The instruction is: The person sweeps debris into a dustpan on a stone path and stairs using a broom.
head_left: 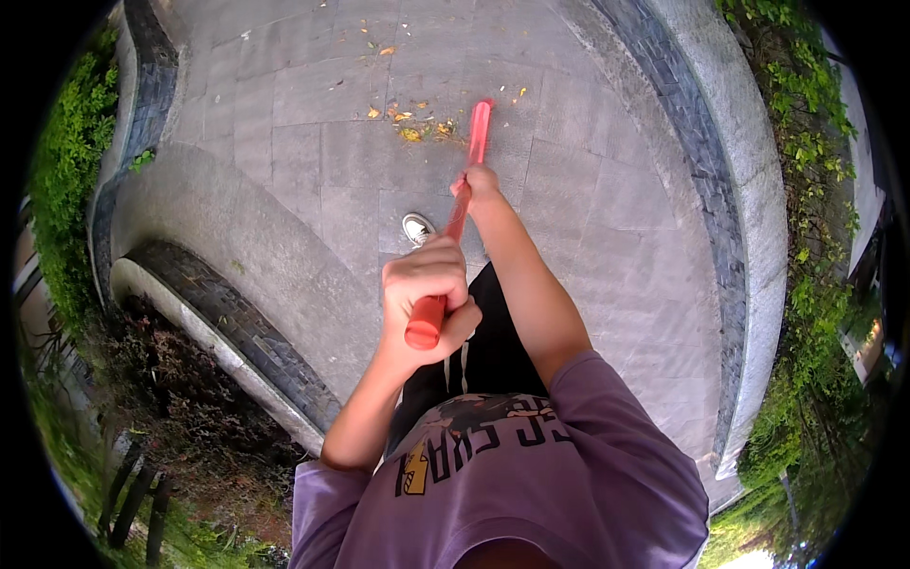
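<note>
A long red pole slants away from me, its rounded butt end close to my body. Wrapped around it near that end is my left hand, fingers closed. Farther along, my right hand grips the same pole with the arm stretched out. Beyond the right hand, the pole continues as a brighter pinkish-red length, its tip over the paving; I cannot make out what kind of tool it is. Several yellow and brown leaves lie on the ground just left of the tip.
Grey stone paving spreads around me. A curved stone wall with hedges behind it bounds the right. At the left runs a low curved wall beside dark shrubs. My white-toed shoe shows below the pole.
</note>
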Motion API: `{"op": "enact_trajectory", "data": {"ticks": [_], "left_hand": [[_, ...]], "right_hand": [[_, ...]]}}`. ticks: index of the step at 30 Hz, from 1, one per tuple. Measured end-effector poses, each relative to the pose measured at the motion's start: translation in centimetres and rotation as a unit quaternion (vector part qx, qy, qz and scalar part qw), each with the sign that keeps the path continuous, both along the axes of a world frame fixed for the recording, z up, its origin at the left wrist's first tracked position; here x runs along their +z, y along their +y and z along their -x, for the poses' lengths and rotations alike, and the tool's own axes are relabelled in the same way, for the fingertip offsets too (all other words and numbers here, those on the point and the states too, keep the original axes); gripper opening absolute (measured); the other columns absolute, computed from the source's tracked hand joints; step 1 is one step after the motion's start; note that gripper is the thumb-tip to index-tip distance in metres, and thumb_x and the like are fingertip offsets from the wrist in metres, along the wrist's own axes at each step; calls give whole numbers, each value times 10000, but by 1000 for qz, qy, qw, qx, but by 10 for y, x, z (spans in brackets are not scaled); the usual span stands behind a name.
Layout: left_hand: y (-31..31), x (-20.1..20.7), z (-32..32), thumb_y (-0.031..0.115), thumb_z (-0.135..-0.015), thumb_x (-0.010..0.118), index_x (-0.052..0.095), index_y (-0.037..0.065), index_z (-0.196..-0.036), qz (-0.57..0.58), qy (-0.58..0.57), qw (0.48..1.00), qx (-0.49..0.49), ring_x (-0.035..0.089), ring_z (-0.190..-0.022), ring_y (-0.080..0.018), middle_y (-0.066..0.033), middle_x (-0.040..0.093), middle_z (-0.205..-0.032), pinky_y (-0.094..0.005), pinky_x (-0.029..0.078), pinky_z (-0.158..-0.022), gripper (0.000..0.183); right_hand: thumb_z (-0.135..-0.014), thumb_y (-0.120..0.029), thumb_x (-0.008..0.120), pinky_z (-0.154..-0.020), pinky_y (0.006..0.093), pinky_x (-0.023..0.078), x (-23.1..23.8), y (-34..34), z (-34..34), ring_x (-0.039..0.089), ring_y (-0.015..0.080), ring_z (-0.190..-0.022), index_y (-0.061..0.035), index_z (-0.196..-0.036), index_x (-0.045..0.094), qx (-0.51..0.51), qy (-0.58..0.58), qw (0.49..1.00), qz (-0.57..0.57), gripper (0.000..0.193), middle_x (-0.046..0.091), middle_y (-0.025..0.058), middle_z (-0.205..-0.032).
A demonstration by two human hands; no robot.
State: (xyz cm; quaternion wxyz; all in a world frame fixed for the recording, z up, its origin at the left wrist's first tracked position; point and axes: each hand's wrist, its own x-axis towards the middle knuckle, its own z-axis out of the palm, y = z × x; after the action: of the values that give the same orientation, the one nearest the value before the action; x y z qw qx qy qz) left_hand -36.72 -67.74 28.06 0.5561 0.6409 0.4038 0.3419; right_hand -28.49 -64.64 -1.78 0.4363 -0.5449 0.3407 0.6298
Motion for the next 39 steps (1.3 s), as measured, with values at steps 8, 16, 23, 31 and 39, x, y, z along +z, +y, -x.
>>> {"op": "enact_trajectory", "data": {"ticks": [8,16,23,31,39], "left_hand": [[1,-8,9,-148,-521,602,310,46,-521,59,-70,995,-33,444,-564,-223,-45,410,-542,-323,385,-584,350],[57,-79,25,-113,-559,581,279,26,-579,131,-101,981,-98,368,-556,-219,-65,318,-545,-332,309,-560,333],[117,-14,128,-118,-510,545,308,18,-567,61,-9,998,-5,388,-542,-232,-72,351,-548,-315,338,-557,279],[128,28,170,-141,-529,563,343,59,-527,6,-72,996,56,486,-584,-220,-43,452,-560,-323,407,-625,298],[171,-51,26,-122,-720,620,292,23,-580,51,-136,989,14,419,-531,-233,-81,384,-555,-329,372,-564,385]], "right_hand": [[-870,-5,406,-388,251,358,0,-17,-61,387,123,-467,-39,-823,409,25,-70,997,16,59,415,50,-630],[-865,-38,374,-367,284,337,-81,-13,-90,396,165,-452,-66,-834,417,4,-122,987,102,60,438,79,-649],[-863,3,366,-336,265,346,-35,96,102,372,121,-413,-74,-895,399,36,-53,997,39,89,395,48,-618],[-858,-10,427,-368,293,365,26,152,139,403,154,-411,-39,-782,426,140,-81,987,-5,81,435,57,-575],[-888,-40,396,-357,291,376,-35,159,-99,418,152,-424,-30,-847,418,182,-222,957,49,47,438,71,-599]]}}
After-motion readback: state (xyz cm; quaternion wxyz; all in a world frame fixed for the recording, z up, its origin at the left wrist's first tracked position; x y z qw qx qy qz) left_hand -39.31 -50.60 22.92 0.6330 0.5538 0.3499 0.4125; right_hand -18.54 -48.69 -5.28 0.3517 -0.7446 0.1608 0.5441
